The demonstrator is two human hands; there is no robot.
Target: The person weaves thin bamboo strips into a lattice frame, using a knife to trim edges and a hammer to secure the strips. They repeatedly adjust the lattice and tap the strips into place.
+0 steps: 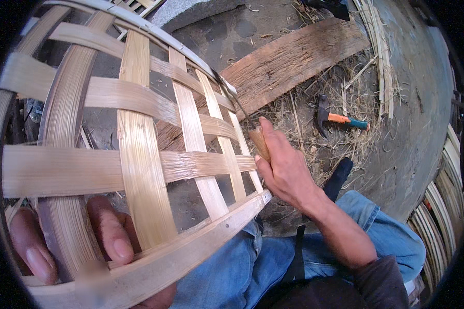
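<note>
The woven slatted frame (139, 139) stands tilted over the person's jeans (216, 262) on the left. The left hand (114, 239) grips its lower rim, fingers curled through the openings. The right hand (288, 172) holds a tool (259, 143) by its wooden handle, the thin metal shaft reaching the frame's right edge. Beyond lies a rough plank (299, 62); a hammer (340, 118) rests to the right among fibre shavings (304, 136) on the floor (402, 159).
</note>
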